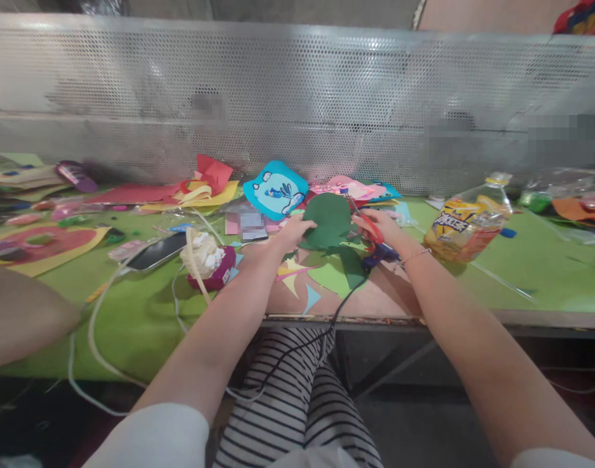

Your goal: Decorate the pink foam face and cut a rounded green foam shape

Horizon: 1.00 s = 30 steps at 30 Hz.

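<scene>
My left hand (299,231) pinches the left edge of a dark green sheet (328,221) with rounded corners, held up over the table. Red-handled scissors (370,227) sit in my right hand (382,224), their blades at the sheet's right edge. How far the blades are apart is too small to tell. Just below that hand lies a dark blue glue gun (379,255) with a black cord. Light green paper (330,273) and small coloured scraps (312,299) lie under the sheet. A blue paper with a drawn face (276,190) is behind.
To the right stands a plastic bottle (468,224) with a yellow label. A phone (157,252), white cables and a cream-topped purple object (210,260) lie left. A perforated metal panel (297,97) closes off the back. Another person's bare limb (25,318) is at far left.
</scene>
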Each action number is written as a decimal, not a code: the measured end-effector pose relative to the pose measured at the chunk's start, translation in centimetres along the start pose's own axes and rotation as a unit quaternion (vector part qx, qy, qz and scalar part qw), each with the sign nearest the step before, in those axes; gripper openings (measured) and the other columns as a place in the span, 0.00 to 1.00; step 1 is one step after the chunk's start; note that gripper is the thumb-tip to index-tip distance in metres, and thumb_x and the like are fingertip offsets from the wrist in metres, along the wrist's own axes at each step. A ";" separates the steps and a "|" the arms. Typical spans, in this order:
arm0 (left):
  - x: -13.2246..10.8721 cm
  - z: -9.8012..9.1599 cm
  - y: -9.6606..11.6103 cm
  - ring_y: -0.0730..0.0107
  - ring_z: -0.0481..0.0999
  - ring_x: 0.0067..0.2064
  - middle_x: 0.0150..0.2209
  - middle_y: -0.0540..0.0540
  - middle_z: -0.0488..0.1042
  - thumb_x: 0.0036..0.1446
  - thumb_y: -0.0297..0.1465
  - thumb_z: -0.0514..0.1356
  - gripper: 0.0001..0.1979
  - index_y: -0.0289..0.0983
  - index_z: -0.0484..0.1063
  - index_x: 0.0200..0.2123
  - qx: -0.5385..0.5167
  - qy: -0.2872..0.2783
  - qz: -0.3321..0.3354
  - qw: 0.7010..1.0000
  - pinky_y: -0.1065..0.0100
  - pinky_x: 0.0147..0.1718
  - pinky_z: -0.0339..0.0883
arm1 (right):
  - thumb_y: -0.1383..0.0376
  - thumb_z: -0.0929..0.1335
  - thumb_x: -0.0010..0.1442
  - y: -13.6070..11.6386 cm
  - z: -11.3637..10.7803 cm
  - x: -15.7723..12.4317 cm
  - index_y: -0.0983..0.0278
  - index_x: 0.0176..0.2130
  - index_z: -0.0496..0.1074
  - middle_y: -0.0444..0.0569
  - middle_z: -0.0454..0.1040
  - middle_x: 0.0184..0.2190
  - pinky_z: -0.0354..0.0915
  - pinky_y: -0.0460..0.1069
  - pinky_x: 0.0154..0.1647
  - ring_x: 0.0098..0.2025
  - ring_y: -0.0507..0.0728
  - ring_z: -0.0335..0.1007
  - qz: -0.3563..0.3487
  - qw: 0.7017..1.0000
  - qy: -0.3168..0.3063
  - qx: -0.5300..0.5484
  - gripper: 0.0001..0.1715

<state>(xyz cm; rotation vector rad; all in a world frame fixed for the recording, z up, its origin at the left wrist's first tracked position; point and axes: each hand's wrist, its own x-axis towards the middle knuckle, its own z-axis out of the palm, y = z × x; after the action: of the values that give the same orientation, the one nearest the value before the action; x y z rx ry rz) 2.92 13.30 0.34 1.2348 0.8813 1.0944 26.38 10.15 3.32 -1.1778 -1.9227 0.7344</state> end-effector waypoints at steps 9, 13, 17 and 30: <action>0.0 0.0 0.2 0.65 0.74 0.24 0.20 0.51 0.72 0.38 0.26 0.61 0.12 0.35 0.67 0.31 0.006 0.014 0.024 1.000 0.62 0.28 0.72 | 0.46 0.66 0.53 -0.5 0.1 -0.3 0.63 0.29 0.64 0.43 0.66 0.21 0.59 0.45 0.20 0.21 0.50 0.60 0.010 1.000 -0.014 -0.001 0.22; 0.1 -0.2 0.0 0.65 0.75 0.25 0.21 0.50 0.72 0.38 0.27 0.62 0.11 0.35 0.67 0.30 0.018 0.014 0.024 0.999 0.63 0.27 0.71 | 0.47 0.66 0.54 -0.5 0.0 -0.2 0.62 0.27 0.63 0.42 0.64 0.20 0.58 0.45 0.20 0.21 0.49 0.59 0.005 1.000 -0.025 -0.016 0.22; 0.1 -0.2 0.0 0.64 0.75 0.24 0.21 0.49 0.73 0.38 0.27 0.62 0.10 0.35 0.68 0.29 0.033 0.019 0.024 0.999 0.64 0.26 0.71 | 0.47 0.66 0.54 -0.5 0.0 -0.3 0.63 0.26 0.63 0.41 0.63 0.19 0.58 0.45 0.20 0.21 0.49 0.59 0.007 0.999 -0.026 -0.028 0.23; 0.7 -0.7 -0.4 0.63 0.74 0.23 0.20 0.49 0.73 0.38 0.29 0.60 0.09 0.35 0.68 0.29 0.076 0.047 0.025 0.996 0.65 0.21 0.69 | 0.47 0.69 0.50 1.0 -0.1 0.4 0.63 0.25 0.67 0.42 0.66 0.17 0.60 0.46 0.18 0.17 0.50 0.60 0.043 0.999 -0.015 -0.002 0.23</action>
<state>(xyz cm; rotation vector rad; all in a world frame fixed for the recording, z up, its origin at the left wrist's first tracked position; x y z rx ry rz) 2.52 14.15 -0.13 1.3452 1.0251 1.1489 26.82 10.96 2.76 -1.2651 -1.9088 0.7970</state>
